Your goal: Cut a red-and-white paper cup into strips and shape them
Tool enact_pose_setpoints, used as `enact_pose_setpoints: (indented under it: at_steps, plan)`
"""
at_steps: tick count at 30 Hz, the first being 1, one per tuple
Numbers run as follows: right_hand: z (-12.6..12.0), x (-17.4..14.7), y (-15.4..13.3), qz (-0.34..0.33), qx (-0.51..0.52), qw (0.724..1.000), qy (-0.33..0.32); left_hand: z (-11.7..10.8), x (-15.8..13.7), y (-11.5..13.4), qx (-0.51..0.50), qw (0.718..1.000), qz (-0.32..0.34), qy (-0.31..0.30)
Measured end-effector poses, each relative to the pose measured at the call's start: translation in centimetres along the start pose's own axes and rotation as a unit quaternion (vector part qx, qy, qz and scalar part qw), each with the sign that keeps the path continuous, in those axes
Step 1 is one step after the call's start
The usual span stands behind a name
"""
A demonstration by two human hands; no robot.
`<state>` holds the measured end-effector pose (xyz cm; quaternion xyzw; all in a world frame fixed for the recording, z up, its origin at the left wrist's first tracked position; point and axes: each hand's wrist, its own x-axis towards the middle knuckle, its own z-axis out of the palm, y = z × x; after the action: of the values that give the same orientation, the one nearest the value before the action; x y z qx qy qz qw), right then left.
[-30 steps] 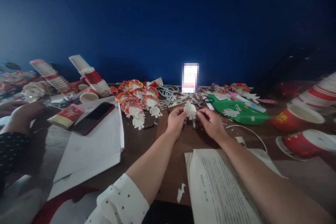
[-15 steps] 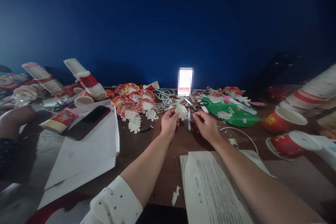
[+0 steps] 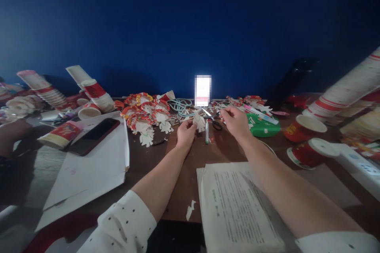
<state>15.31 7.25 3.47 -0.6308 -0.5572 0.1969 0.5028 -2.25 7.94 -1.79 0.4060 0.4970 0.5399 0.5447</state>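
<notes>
My left hand (image 3: 186, 134) is closed in a pinch on a white paper cutout (image 3: 199, 121) with a jagged edge. My right hand (image 3: 236, 123) hangs farther right and a little higher, thumb and fingertips pressed together; whatever they hold, if anything, is too small to make out. Just left of and below those fingertips lie scissors with black handles (image 3: 217, 125), blades pointing away to the left. A white marker with a green end (image 3: 207, 133) sits on the brown table (image 3: 178, 174) between my hands. Part of a green disc (image 3: 265, 127) is hidden behind my right hand.
Red-and-white paper crafts (image 3: 147, 110) crowd the back left beside coiled pale-blue cord (image 3: 181, 106). A phone (image 3: 95, 136) rests on a white board (image 3: 86, 174). Printed sheets (image 3: 234, 205) lie in front; paper cups (image 3: 314, 152) stand right. Another person's arm (image 3: 12, 134) is at far left.
My right hand has moved away from the marker, up and to the right, toward the green disc. My left hand keeps its pinch on the cutout. The view has shifted slightly to the right.
</notes>
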Motion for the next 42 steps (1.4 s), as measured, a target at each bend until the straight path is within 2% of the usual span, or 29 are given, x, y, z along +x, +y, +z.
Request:
enact_pose_setpoints:
  at_steps: [2, 4, 9, 11, 18, 23, 26, 28, 31, 34, 37, 40, 42]
  plan:
    - [-0.4, 1.3, -0.3, -0.039, -0.109, 0.992, -0.052, 0.0, 0.0, 0.1, 0.009, 1.000, 0.027, 0.000]
    - [-0.5, 2.6, -0.2, -0.055, -0.226, 0.970, -0.063, 0.0, 0.0, 0.1, 0.007, 0.999, 0.039, -0.001]
    - [0.3, 4.4, 1.0, -0.070, -0.433, 0.890, -0.125, 0.0, 0.0, 0.1, -0.031, 0.999, 0.024, -0.004]
    - [0.6, 4.4, 1.3, -0.091, -0.471, 0.865, -0.145, 0.0, 0.0, 0.1, -0.039, 0.999, 0.025, -0.005]
    - [1.1, 3.4, 1.2, -0.177, -0.539, 0.807, -0.168, 0.0, 0.0, 0.2, -0.033, 0.999, 0.022, -0.013]
    - [0.1, 2.7, 0.4, -0.176, -0.565, 0.781, -0.200, 0.2, 0.1, 0.2, -0.058, 0.998, 0.024, -0.005]
    - [-1.4, 2.1, 0.3, -0.139, -0.573, 0.790, -0.168, 0.2, 0.3, 0.1, -0.069, 0.997, 0.020, -0.008]
    - [-2.3, 1.6, 0.3, -0.098, -0.559, 0.813, -0.134, 0.1, 0.3, 0.1, -0.073, 0.997, 0.018, -0.011]
    - [-3.2, 0.7, 0.3, -0.040, -0.496, 0.863, -0.083, -0.1, 0.4, 0.1, -0.079, 0.997, 0.019, -0.012]
    - [-3.1, -0.7, 0.0, 0.012, -0.393, 0.919, -0.002, -0.3, 0.4, 0.1, -0.090, 0.996, 0.024, -0.017]
    - [-2.2, -2.5, -0.1, -0.042, -0.275, 0.960, 0.013, -0.5, 0.4, 0.0, -0.095, 0.995, 0.021, -0.027]
    - [-0.9, -4.2, 0.6, -0.085, -0.172, 0.980, 0.051, -0.5, 0.5, -0.1, -0.093, 0.995, 0.016, -0.039]
    - [0.0, -4.7, 1.5, -0.101, -0.078, 0.990, 0.054, -0.5, 0.4, -0.1, -0.086, 0.995, 0.016, -0.044]
